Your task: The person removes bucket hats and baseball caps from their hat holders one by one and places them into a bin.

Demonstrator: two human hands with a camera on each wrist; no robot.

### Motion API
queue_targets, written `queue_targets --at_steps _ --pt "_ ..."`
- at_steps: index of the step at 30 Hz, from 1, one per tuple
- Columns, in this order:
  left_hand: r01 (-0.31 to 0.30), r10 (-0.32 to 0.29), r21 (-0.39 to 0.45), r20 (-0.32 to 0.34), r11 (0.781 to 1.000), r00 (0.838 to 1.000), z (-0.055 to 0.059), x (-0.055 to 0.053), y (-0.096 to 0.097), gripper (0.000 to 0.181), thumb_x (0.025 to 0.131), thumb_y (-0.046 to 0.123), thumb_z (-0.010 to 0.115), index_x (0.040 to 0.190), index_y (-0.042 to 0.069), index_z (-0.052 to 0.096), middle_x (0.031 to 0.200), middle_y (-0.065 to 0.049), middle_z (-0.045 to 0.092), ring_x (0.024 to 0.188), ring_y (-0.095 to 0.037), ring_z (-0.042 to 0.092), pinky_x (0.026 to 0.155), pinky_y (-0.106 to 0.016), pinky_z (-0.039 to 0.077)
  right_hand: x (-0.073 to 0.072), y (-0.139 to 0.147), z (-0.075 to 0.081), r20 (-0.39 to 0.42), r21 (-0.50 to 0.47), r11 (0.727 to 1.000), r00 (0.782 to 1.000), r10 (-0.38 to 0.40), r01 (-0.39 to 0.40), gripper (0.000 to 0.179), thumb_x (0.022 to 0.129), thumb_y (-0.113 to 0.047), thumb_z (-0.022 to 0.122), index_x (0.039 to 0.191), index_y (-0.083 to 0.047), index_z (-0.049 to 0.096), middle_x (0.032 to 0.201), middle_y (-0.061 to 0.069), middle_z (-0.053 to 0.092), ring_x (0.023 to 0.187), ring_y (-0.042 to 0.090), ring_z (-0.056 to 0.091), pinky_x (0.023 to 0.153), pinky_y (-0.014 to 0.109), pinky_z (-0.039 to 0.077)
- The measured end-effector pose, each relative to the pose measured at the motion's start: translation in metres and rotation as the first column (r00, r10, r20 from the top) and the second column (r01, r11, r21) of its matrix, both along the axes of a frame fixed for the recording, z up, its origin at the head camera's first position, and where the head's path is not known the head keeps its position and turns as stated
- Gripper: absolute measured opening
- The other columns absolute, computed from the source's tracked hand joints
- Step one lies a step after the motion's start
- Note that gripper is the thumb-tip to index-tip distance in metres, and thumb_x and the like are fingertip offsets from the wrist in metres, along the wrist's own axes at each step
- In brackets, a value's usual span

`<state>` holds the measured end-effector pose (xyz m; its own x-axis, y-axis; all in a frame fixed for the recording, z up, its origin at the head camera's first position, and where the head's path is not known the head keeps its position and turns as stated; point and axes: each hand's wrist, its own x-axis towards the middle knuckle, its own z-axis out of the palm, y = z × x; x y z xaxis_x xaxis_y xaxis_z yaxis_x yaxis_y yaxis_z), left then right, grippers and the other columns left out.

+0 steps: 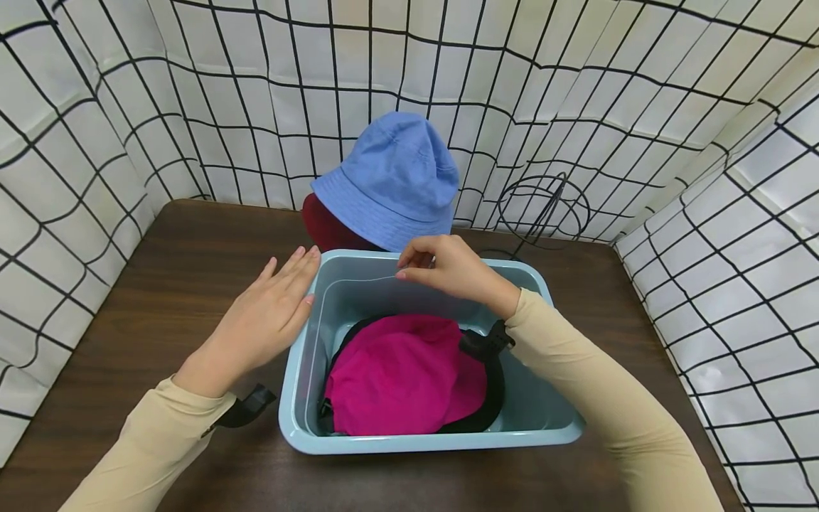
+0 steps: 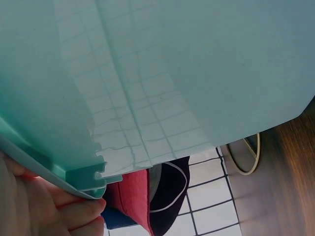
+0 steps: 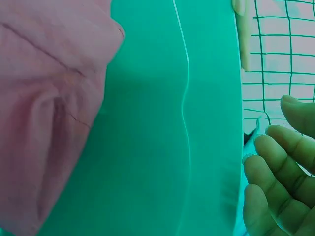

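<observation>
A light blue plastic bin point(image 1: 431, 444) stands on the table with a bright pink hat point(image 1: 409, 377) inside, its brim edged in black. My left hand point(image 1: 256, 320) lies at the bin's left rim, fingers extended. In the left wrist view its fingertips point(image 2: 81, 214) touch the outside of the bin point(image 2: 162, 73) near a corner. Over the bin's far wall hovers my right hand point(image 1: 454, 269), its fingers loosely bent. The right wrist view shows those fingers point(image 3: 270, 162) apart with nothing between them, and the hat point(image 3: 44, 98) in the bin.
Behind the bin, a blue bucket hat point(image 1: 399, 178) sits on a dark red hat point(image 1: 326, 224). A coiled black wire stand point(image 1: 544, 206) is at the back right. White panels with black grid lines enclose the brown wooden table point(image 1: 211, 249) at the back and sides.
</observation>
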<state>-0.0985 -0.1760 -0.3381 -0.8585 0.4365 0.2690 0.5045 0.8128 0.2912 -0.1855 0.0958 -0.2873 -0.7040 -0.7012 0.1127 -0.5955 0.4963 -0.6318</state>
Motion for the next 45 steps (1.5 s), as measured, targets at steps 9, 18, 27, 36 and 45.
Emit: queue_targets --at_steps 9,18,27,36,45 --pt "0.002 -0.002 0.002 -0.002 1.000 1.000 -0.001 0.000 -0.001 0.057 0.097 0.018 0.045 0.144 -0.007 0.027 0.149 -0.021 0.030 0.139 -0.035 0.023 0.111 -0.053 0.016 -0.008 0.003 0.009 0.004 -0.020 0.998 0.998 -0.066 0.066 0.009 0.086 -0.016 0.069 0.092 -0.009 0.069 0.078 -0.002 0.066 0.072 0.011 0.059 0.061 0.027 0.047" --pt "-0.004 0.004 -0.001 0.002 1.000 1.000 0.000 0.000 -0.001 0.057 0.097 0.019 0.045 0.144 -0.008 0.028 0.148 -0.022 0.031 0.139 -0.036 0.023 0.111 -0.054 0.016 -0.018 0.007 0.019 0.013 -0.048 0.991 0.992 -0.124 0.125 0.012 0.087 -0.016 0.069 0.095 -0.007 0.068 0.080 0.003 0.067 0.073 0.016 0.060 0.060 0.028 0.048" --pt "-0.007 0.007 0.001 0.003 1.000 1.000 0.000 0.000 -0.001 0.057 0.097 0.019 0.045 0.144 -0.008 0.028 0.148 -0.022 0.030 0.139 -0.036 0.023 0.111 -0.054 0.016 -0.033 0.012 0.027 -0.002 -0.085 0.975 0.978 -0.207 0.206 0.014 0.086 -0.016 0.069 0.095 -0.006 0.069 0.084 0.004 0.066 0.077 0.016 0.058 0.064 0.028 0.044" --pt "-0.008 0.008 0.008 0.005 1.000 1.000 0.000 0.001 -0.002 0.057 0.097 0.019 0.045 0.145 -0.007 0.027 0.149 -0.021 0.030 0.139 -0.035 0.022 0.112 -0.053 0.015 -0.050 0.015 0.030 0.004 -0.109 0.955 0.961 -0.277 0.276 0.014 0.086 -0.015 0.068 0.096 -0.005 0.068 0.087 0.006 0.066 0.079 0.015 0.058 0.065 0.026 0.045" --pt "-0.006 0.006 0.003 0.011 1.000 1.000 -0.001 0.001 -0.002 0.057 0.098 0.020 0.044 0.145 -0.007 0.026 0.150 -0.021 0.029 0.140 -0.034 0.022 0.112 -0.054 0.015 -0.061 0.016 0.027 -0.007 -0.123 0.931 0.937 -0.348 0.345 0.016 0.086 -0.015 0.069 0.097 -0.003 0.067 0.087 0.008 0.065 0.079 0.016 0.057 0.066 0.026 0.044"
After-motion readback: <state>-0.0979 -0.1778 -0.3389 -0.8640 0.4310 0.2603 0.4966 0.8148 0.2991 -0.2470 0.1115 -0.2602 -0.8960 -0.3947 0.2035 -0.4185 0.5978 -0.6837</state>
